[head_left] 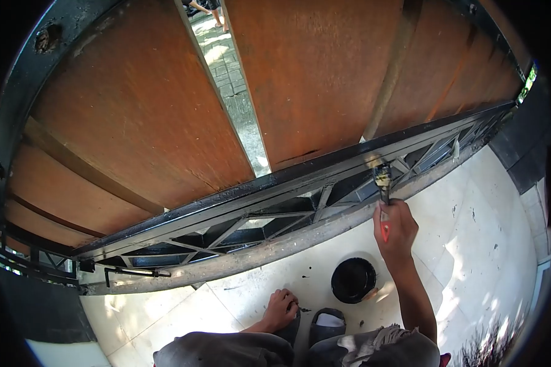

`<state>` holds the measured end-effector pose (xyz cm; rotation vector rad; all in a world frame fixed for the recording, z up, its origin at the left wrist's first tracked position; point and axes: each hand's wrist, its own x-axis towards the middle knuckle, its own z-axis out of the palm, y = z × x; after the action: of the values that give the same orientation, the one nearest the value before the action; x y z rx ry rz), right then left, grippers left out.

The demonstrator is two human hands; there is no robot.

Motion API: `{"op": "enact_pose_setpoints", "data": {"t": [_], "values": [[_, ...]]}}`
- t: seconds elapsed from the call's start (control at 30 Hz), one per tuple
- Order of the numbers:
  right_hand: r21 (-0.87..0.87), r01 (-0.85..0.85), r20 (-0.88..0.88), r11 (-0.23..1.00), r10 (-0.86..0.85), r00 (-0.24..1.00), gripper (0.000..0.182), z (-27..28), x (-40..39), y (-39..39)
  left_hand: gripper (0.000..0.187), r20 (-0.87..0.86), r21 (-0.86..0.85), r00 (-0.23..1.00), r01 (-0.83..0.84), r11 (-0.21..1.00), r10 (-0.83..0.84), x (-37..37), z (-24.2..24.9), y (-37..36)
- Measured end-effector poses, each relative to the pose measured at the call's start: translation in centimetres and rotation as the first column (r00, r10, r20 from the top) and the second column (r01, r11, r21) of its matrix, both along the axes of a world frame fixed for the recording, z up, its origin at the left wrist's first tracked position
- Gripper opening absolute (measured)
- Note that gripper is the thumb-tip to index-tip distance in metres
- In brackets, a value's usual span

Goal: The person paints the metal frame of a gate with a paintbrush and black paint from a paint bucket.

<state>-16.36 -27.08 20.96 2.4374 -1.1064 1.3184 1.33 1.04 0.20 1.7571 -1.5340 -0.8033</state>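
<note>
Ideally, the paintbrush (382,177) at the gate's lower rail (324,173) works in light, lengthwise strokes, with the right hand (397,229) closing its grip round the handle, though I cannot tell how open the left hand (280,309) is.

Gate ahead, pot and feet on the floor behind it
The gate (312,79) stands before the person, its wide panels above a lattice (245,231); between two panels a gap (242,116) opens onto paving (225,67), with another person's legs (219,17) at its far end. A metal rod (138,273) lies at the lattice's left end. On the near side, the pot (353,280) sits on the floor (226,312), ahead and right of the right foot (327,323). The brush (382,178), in the right hand (398,229), is beyond the pot, at the lower rail (349,160).
</note>
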Motion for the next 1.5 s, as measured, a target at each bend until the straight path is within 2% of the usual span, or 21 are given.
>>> {"op": "enact_pose_setpoints", "data": {"t": [0.07, 0.2, 0.27, 0.33, 0.47, 0.53, 0.63, 0.7, 0.8, 0.83, 0.87, 0.93, 1.0, 1.07, 1.13, 1.2, 1.3, 1.33, 1.43, 1.47, 1.5], "values": [[-0.01, -0.002, -0.138, 1.0, 0.0, 0.99, 0.018, -0.8, 0.1, -0.5, 0.008, 0.002, -0.011, 1.0, -0.016, 1.0, 0.016, -0.1, 0.0, -0.2], [-0.038, 0.055, 0.013, 0.998, -0.054, 0.998, 0.019, 1.1, 0.2, 0.6, 0.008, -0.004, -0.008, 1.0, -0.004, 1.0, 0.004, 0.1, 0.0, -0.5], [-0.022, 0.035, 0.024, 0.999, -0.034, 0.999, 0.019, 0.9, 0.5, 0.2, 0.008, 0.003, -0.01, 1.0, -0.006, 1.0, 0.006, 0.0, -0.3, -0.2], [-0.018, 0.026, -0.078, 1.0, -0.027, 0.997, 0.02, 0.4, 0.6, 0.1, 0.008, 0.015, -0.016, 1.0, -0.001, 1.0, 0.001, -0.1, -0.4, 0.0], [-0.055, 0.031, 0.071, 0.998, -0.027, 0.997, 0.019, -0.4, 0.1, 0.4, 0.008, 0.009, -0.014, 1.0, 0.004, 1.0, -0.003, 0.2, -0.1, -0.3], [-0.079, -0.023, 0.008, 0.997, 0.024, 1.0, 0.022, -0.3, 0.9, -0.8, 0.007, 0.009, -0.019, 1.0, -0.01, 1.0, 0.01, 0.0, 0.0, -0.3], [-0.068, -0.01, -0.096, 0.998, 0.003, 0.995, 0.025, 0.3, 2.1, 0.3, 0.007, 0.008, -0.009, 1.0, -0.004, 1.0, 0.004, -0.2, 0.2, -0.2], [0.072, -0.002, 0.001, 0.997, 0.002, 1.0, 0.026, 0.0, 2.0, 2.1, 0.007, 0.011, -0.02, 1.0, -0.008, 1.0, 0.008, -0.1, 0.1, -0.8], [0.114, -0.043, 0.03, 0.993, 0.039, 0.999, 0.027, 0.0, 1.9, 2.8, 0.008, 0.004, -0.009, 1.0, -0.003, 1.0, 0.004, 0.0, 0.2, -0.5], [0.049, -0.021, 0.016, 0.999, 0.021, 1.0, 0.027, 0.5, 1.9, 2.3, 0.008, 0.007, 0.005, 1.0, 0.002, 1.0, -0.002, 0.0, 0.2, -0.2], [-0.018, -0.001, 0.0, 1.0, 0.001, 1.0, 0.026, 0.9, 1.8, 1.4, 0.008, 0.015, 0.005, 1.0, -0.008, 1.0, 0.008, -0.1, 0.1, -0.3], [-0.008, 0.065, -0.045, 0.998, -0.066, 0.997, 0.021, 0.1, 1.6, 0.8, 0.008, 0.019, -0.004, 1.0, -0.014, 1.0, 0.015, -0.2, -0.2, -0.4], [0.051, -0.006, -0.167, 0.999, 0.014, 0.986, 0.019, -0.6, 2.1, 1.5, 0.008, 0.049, -0.017, 0.999, 0.0, 1.0, 0.001, -0.1, -0.4, -0.5], [0.105, -0.044, -0.164, 0.994, 0.061, 0.985, 0.018, 0.4, 2.1, 1.7, 0.009, 0.049, -0.011, 0.999, -0.004, 1.0, 0.004, -0.1, -0.3, -0.6], [-0.006, 0.029, -0.08, 1.0, -0.03, 0.996, 0.016, 1.2, 2.1, 1.1, 0.009, 0.045, 0.005, 0.999, 0.0, 1.0, 0.0, -0.2, -0.3, -0.4], [0.006, 0.074, -0.05, 0.997, -0.073, 0.996, 0.016, 0.1, 2.1, 0.7, 0.009, 0.042, 0.001, 0.999, -0.014, 1.0, 0.013, -0.3, -0.2, -0.5], [0.175, -0.072, -0.11, 0.982, 0.092, 0.99, 0.02, -0.5, 2.9, 3.0, 0.009, 0.035, 0.013, 0.999, -0.01, 1.0, 0.01, -0.3, -0.1, -0.6], [0.175, -0.073, -0.11, 0.982, 0.093, 0.99, 0.02, 0.0, 2.7, 3.0, 0.009, 0.035, 0.013, 0.999, -0.011, 1.0, 0.011, -0.4, -0.2, -0.8], [0.011, 0.025, 0.032, 1.0, -0.026, 0.999, 0.021, -0.1, 1.5, 1.6, 0.008, 0.049, 0.02, 0.999, -0.011, 1.0, 0.01, -0.4, -0.2, -0.4], [0.008, 0.026, 0.033, 1.0, -0.027, 0.999, 0.021, -0.4, 1.5, 1.7, 0.008, 0.055, 0.015, 0.998, -0.013, 1.0, 0.013, -0.4, -0.3, -0.4], [0.067, -0.008, -0.047, 0.998, 0.011, 0.999, 0.022, -0.7, 1.6, 2.2, 0.008, 0.062, 0.008, 0.998, -0.016, 1.0, 0.016, -0.4, -0.3, -0.6]]}}
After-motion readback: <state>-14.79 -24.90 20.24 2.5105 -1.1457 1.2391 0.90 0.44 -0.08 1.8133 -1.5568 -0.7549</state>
